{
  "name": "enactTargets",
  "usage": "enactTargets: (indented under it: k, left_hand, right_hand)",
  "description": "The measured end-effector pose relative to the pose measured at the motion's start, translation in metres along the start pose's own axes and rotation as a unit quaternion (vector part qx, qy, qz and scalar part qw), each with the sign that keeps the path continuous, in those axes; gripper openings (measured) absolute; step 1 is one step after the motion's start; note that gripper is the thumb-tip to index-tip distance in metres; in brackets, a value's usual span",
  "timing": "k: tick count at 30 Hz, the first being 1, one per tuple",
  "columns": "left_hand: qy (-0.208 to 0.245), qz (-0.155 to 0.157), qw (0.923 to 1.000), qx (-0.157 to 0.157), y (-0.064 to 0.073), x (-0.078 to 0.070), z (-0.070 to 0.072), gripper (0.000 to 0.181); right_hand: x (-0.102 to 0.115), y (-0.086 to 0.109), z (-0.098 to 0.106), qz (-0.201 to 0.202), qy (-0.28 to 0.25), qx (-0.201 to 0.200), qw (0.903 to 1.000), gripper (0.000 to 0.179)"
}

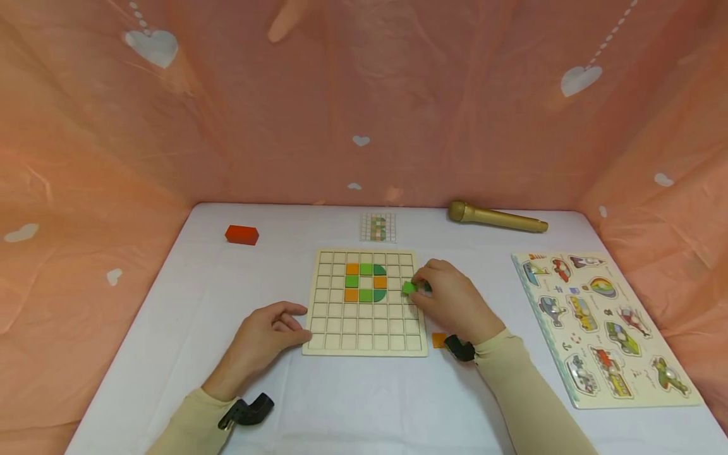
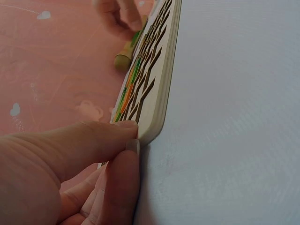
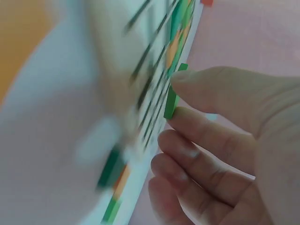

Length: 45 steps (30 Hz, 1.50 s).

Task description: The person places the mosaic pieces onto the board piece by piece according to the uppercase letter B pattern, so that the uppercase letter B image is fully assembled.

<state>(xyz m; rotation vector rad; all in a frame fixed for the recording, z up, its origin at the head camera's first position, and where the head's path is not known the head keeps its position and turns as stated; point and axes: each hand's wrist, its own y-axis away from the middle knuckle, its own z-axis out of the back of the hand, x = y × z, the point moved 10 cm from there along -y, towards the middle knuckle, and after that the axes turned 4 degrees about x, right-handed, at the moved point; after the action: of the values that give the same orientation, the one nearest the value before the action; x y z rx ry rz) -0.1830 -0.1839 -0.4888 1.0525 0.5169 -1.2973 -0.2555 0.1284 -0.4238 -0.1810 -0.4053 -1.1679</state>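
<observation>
A cream grid board lies on the table with orange and green tiles set around a ring in its cells. My left hand is at its left edge; in the left wrist view the thumb and a fingertip touch the board near its corner. Over the board's right columns, my right hand pinches a green square tile between thumb and index finger. Its other fingers curl loosely below. An orange tile lies beside the board, partly covered by the right wrist's black strap.
Behind the board lies a small pattern card. A red block sits at the back left and a gold microphone at the back right. A vehicle picture puzzle lies on the right. Peach curtains enclose the table.
</observation>
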Motion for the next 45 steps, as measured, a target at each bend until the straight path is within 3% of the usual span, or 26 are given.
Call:
enactTargets:
  k: [8, 16, 27, 45]
  left_hand:
    - [-0.002, 0.000, 1.0000, -0.001, -0.001, -0.001, 0.001, 0.050]
    - [-0.001, -0.007, 1.0000, 0.003, -0.002, -0.004, 0.001, 0.050]
    - [-0.006, -0.007, 1.0000, 0.002, -0.002, -0.001, 0.002, 0.049]
    - [0.007, -0.008, 0.9999, 0.005, -0.002, -0.001, 0.001, 0.049]
  right_hand:
    - [0.061, -0.023, -0.019, 0.080, 0.021, 0.015, 0.9965, 0.021]
    - [0.096, -0.022, -0.038, 0.133, 0.033, 0.011, 0.9905, 0.015]
    - [0.112, -0.019, -0.046, 0.163, 0.062, 0.003, 0.9846, 0.011]
    - [0.110, -0.018, -0.049, 0.166, 0.074, -0.002, 0.9834, 0.012]
